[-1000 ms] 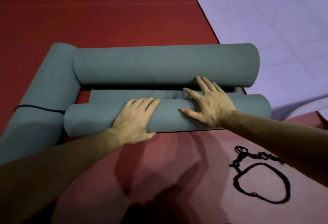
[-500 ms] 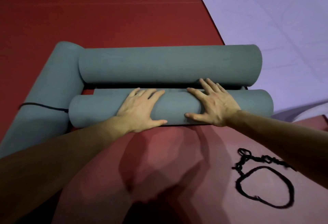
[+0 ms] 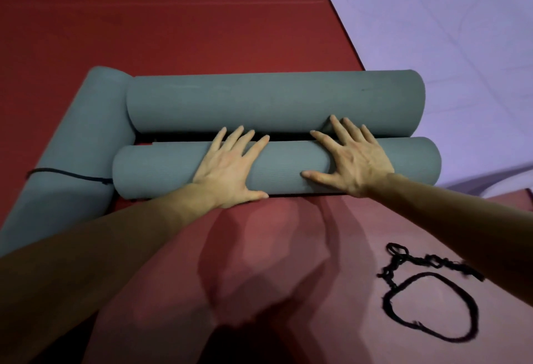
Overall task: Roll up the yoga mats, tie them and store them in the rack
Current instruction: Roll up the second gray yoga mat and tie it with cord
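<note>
A grey-blue yoga mat roll (image 3: 288, 167) lies crosswise on the red floor in front of me. My left hand (image 3: 227, 167) and my right hand (image 3: 352, 158) press flat on top of it, fingers straight and spread. A thicker rolled grey-blue mat (image 3: 274, 101) lies just behind it, almost touching, with only a dark gap between them. A third rolled mat (image 3: 72, 147) runs diagonally at the left, tied with a black cord (image 3: 66, 174). A loose black cord (image 3: 427, 300) lies looped on the floor at the lower right, partly under my right forearm.
A lilac mat (image 3: 447, 31) lies unrolled on the floor at the upper right, its edge reaching behind the right ends of the rolls. Red floor matting (image 3: 173, 17) surrounds everything. No rack is in view.
Both hands have pushed the near roll forward. The flat strip of mat ahead of it has been taken up, and the roll now lies close against the thicker roll behind.
</note>
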